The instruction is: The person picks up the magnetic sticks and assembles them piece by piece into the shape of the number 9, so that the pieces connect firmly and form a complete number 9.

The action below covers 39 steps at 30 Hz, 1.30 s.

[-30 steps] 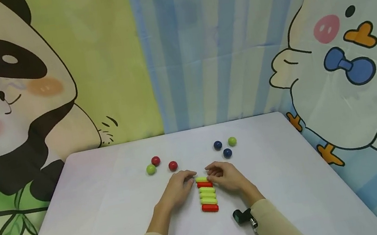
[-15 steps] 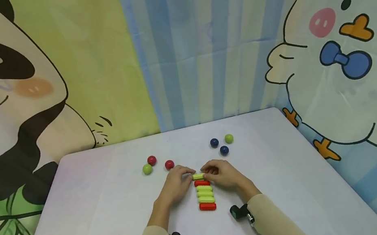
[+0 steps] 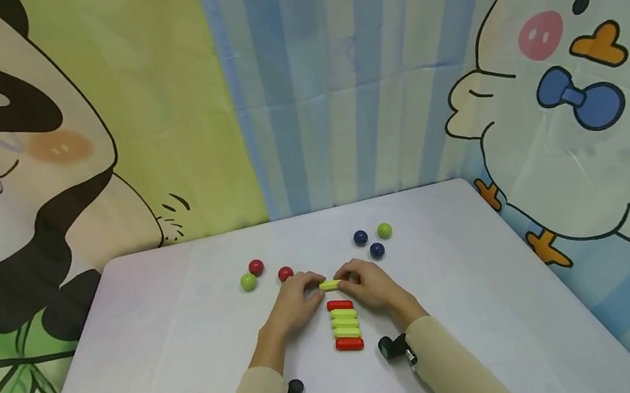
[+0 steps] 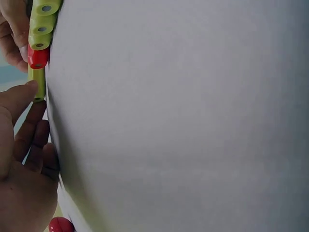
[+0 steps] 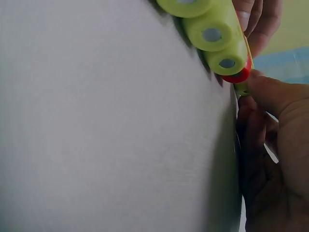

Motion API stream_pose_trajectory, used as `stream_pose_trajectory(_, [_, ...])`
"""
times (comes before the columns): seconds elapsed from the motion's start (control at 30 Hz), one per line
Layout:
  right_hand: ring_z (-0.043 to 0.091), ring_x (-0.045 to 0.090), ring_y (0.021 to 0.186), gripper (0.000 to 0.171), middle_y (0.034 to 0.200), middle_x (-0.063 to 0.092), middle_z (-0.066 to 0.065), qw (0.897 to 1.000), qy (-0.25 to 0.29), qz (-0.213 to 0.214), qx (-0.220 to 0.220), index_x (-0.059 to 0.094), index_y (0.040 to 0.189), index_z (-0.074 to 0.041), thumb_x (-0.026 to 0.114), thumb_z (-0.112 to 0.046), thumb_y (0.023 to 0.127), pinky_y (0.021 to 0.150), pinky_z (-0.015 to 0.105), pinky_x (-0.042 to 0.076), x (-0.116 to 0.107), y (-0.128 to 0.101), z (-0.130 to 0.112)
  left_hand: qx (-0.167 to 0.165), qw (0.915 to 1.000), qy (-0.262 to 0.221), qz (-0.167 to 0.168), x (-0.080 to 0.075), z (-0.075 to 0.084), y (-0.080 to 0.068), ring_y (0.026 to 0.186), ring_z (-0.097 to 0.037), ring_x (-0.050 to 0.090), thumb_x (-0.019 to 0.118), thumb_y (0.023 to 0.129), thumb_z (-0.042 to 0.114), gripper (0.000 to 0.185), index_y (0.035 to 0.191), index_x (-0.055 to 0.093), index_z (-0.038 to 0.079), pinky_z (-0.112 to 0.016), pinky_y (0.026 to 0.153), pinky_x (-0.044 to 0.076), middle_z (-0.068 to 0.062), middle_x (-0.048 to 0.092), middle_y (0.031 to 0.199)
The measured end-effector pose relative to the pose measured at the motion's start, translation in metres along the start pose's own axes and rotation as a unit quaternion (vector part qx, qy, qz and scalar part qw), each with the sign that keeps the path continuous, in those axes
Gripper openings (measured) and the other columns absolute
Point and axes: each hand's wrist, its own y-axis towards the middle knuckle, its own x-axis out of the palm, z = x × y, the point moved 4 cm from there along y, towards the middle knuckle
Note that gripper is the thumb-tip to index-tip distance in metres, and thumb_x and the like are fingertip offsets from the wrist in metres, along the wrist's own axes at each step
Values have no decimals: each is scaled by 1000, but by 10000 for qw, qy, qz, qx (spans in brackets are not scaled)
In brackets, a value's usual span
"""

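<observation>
White table [image 3: 161, 358] beneath the farthest yellow block [image 3: 330, 285], cartoon panda-and-bird backdrop [image 3: 304, 88] behind.

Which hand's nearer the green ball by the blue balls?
Right. The right hand is nearer the person than the green ball and slightly left; the left hand is much farther left.

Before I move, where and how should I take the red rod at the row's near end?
Probably pinch that red rod by its ends, from left and right: it lies crosswise with both ends free, while a yellow-green rod blocks its far side.
</observation>
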Motion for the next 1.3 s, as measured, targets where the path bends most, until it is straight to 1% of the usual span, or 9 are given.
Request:
stream_pose_trajectory(0.2, [14,53,81,16,101,65,-5,9999,-122,20,-68,74,115,-21,67,-23,101,74,33,45,5,7,-3,-31,9996,-94,262,1,-10,1,114,-18,60,74,96,22,25,120,71,20,-44,106,48,3,68,118])
stream_pose_trajectory(0.33, [16,56,89,16,108,67,-5,9996,-235,-3,142,73,116,-24,66,-25,102,82,37,48,7,14,-2,-97,9990,-266,338,0,-14,4,110,-17,60,76,95,25,25,120,71,21,-41,104,49,4,68,115])
stream_pose_trajectory(0.47, [17,58,95,16,111,66,-5,9991,-387,42,186,72,116,-26,64,-26,103,88,41,49,7,17,0,-213,9991,-302,214,1,-13,10,106,-18,58,75,95,28,25,119,71,21,-39,99,49,4,67,111])
stream_pose_trajectory(0.67, [17,59,95,16,108,64,-5,9977,-672,74,95,70,118,-27,63,-28,103,87,43,50,6,18,-1,-411,9987,-277,107,4,-12,16,103,-17,55,75,95,27,23,117,71,22,-38,95,48,4,63,107])
stream_pose_trajectory(0.77, [18,59,97,17,109,65,-5,9976,-681,53,143,70,119,-26,63,-28,103,90,45,50,4,18,0,-490,9983,-276,145,6,-9,18,102,-17,54,74,96,26,23,118,70,21,-38,94,48,4,62,107])
stream_pose_trajectory(0.9, [19,60,101,20,113,66,-3,9971,-755,111,70,70,122,-26,62,-27,104,94,46,51,-2,21,1,-496,9980,-202,327,9,-5,23,101,-17,53,73,97,26,22,118,70,21,-38,93,48,3,60,106])
stream_pose_trajectory(1.0, [19,61,99,21,112,66,-3,9965,-833,118,24,70,122,-27,62,-28,103,92,45,51,-4,22,2,-483,9979,-152,400,10,-3,25,101,-18,54,72,98,25,22,119,70,20,-38,92,48,2,60,107])
stream_pose_trajectory(1.2, [16,57,89,20,110,65,-1,9968,-797,-28,-84,70,122,-25,63,-28,103,82,39,50,-1,21,-1,-680,9966,-145,442,12,-7,23,103,-18,55,72,98,20,22,120,70,19,-38,95,49,0,60,112])
stream_pose_trajectory(1.3, [16,58,90,21,110,65,-1,9969,-775,-64,-104,70,123,-24,63,-27,103,84,40,50,0,19,-3,-689,9962,-191,487,13,-8,22,104,-19,55,72,98,18,22,120,70,19,-39,96,49,-1,61,113])
